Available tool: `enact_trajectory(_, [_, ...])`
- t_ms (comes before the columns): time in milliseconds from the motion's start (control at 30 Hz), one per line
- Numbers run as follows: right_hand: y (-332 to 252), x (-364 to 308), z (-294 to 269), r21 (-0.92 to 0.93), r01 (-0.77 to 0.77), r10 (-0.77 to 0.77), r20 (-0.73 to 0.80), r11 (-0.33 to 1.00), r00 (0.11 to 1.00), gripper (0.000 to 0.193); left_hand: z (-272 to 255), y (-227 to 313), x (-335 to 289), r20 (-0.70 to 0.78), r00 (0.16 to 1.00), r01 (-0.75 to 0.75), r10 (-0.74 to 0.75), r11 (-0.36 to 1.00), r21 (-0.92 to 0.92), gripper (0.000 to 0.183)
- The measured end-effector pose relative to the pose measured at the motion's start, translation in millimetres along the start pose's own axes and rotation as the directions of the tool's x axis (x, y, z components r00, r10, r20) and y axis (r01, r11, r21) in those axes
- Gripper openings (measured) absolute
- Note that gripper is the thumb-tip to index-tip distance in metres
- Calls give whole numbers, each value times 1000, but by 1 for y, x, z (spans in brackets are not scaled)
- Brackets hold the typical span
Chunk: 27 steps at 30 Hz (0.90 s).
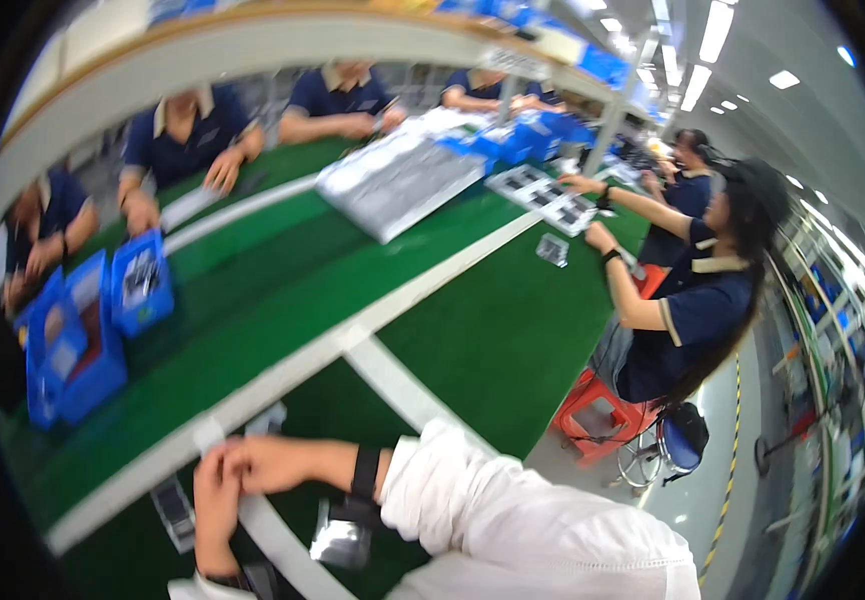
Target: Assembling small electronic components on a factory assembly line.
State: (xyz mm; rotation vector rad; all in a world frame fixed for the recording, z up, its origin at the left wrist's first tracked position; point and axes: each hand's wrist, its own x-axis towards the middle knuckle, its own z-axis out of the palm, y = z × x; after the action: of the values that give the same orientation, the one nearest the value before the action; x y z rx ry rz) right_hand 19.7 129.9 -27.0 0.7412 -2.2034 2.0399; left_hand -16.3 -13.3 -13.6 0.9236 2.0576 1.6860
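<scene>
My left hand [216, 498] and my right hand [270, 465] meet over the white strip on the green table, fingers closed and pressed together. At their fingertips shows a small pale piece [209, 434], too blurred to name; which hand grips it cannot be told. Beside my left hand lies a flat dark rectangular part [174, 514] with a light edge. A shiny clear plastic packet [340, 540] rests below my right wrist. Just beyond my right hand sits another small greyish packet [267, 419], partly hidden.
Blue bins [142, 285] with small parts stand at the left. A large grey-white tray [402, 185] lies across the table. Co-workers in navy shirts sit opposite; one person [702, 290] works at the right beside a white tray of dark parts [542, 198]. A shelf beam [252, 45] spans above.
</scene>
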Motion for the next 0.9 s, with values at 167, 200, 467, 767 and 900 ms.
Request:
enact_trajectory(167, [-3, -5, -20, 18, -141, 139, 98, 990, 985, 18, 9, 0, 12, 91, 995, -28, 34, 997, -73, 37])
enact_trajectory(200, [-4, -9, -22, 95, -195, 191, 46, 976, 980, 13, 12, 3, 14, 124, 992, 23, -8, 992, -121, 37])
enact_trajectory(467, [-7, -15, 1, 36, -175, 173, 55, 984, 983, 14, 7, -14, -10, 70, 996, 53, -47, 994, -91, 36])
enact_trajectory(767, [-5, -6, -13, 156, -289, 273, 116, 945, 955, 18, 9, 6, 2, 109, 984, 170, -142, 931, -322, 39])
enact_trajectory(900, [0, -6, -11, 159, -274, 262, 90, 949, 961, 20, 9, -2, 3, 93, 983, 178, -157, 936, -303, 40])
